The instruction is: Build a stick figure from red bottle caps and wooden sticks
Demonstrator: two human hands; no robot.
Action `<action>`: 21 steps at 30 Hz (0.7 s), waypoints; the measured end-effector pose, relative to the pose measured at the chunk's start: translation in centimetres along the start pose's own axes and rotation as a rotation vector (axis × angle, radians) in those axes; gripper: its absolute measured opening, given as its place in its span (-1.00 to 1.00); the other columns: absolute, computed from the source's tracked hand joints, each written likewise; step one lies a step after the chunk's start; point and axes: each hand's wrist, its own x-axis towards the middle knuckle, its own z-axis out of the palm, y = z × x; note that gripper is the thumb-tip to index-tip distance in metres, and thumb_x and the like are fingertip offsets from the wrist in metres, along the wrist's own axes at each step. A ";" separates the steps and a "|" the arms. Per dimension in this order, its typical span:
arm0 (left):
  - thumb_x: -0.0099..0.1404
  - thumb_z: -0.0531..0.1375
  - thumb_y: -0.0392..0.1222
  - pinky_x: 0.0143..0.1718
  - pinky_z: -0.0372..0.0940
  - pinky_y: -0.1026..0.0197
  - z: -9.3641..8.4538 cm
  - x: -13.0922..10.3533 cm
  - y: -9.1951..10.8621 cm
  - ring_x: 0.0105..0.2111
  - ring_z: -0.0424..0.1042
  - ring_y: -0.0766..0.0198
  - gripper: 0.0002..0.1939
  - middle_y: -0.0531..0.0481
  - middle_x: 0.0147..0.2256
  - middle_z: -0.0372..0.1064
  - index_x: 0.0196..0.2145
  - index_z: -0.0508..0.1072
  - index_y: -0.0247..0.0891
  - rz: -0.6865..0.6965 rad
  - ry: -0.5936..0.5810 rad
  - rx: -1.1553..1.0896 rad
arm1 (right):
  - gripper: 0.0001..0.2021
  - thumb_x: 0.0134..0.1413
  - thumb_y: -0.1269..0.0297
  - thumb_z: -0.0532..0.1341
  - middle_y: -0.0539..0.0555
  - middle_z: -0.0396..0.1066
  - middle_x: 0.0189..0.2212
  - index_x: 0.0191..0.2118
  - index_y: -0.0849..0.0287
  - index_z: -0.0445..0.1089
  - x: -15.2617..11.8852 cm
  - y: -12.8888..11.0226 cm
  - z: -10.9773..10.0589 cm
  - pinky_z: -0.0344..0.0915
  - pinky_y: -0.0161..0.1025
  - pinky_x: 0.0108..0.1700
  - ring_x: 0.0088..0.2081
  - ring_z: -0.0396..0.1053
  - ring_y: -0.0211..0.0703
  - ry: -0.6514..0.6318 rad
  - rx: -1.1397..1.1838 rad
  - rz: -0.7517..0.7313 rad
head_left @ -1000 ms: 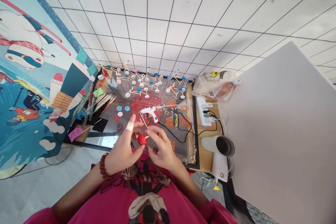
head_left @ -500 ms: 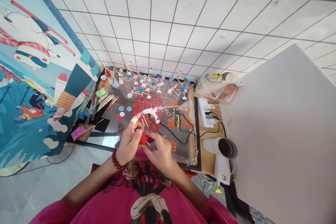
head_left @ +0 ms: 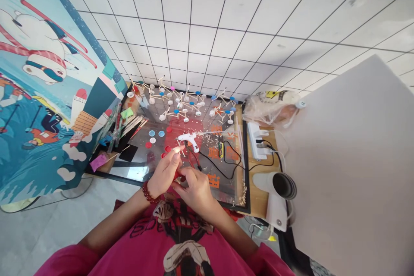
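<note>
Close to my body, at the front edge of the table, my left hand and my right hand meet around a small red piece. Fingers of both hands cover most of it. A white wrap shows on a finger of my left hand. Just beyond my hands lies a white glue gun, with red-handled pliers below it. Red caps sit beside my left fingertips. Blue caps and a white cap lie further left.
Several stick models with round caps stand along the back. Wooden sticks and a black square are at left. On the right are a black cable, a power strip, stacked cups and a plastic bag.
My left fingers have tilted to the right and cover more of the red piece. Red caps beside them have come into sight. The whole view has shifted slightly.
</note>
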 end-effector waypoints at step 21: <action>0.38 -0.08 0.34 -0.52 0.05 0.25 0.4 0.2 -2.5 -0.59 0.11 0.33 -0.22 0.16 -0.60 0.16 0.25 0.24 -0.35 -0.065 0.028 -0.154 | -0.82 0.03 0.31 0.23 -0.03 0.38 -0.57 -0.52 0.10 0.24 -0.2 0.4 0.9 0.19 -0.35 -0.49 -0.56 0.30 -0.29 -0.107 -0.014 -0.089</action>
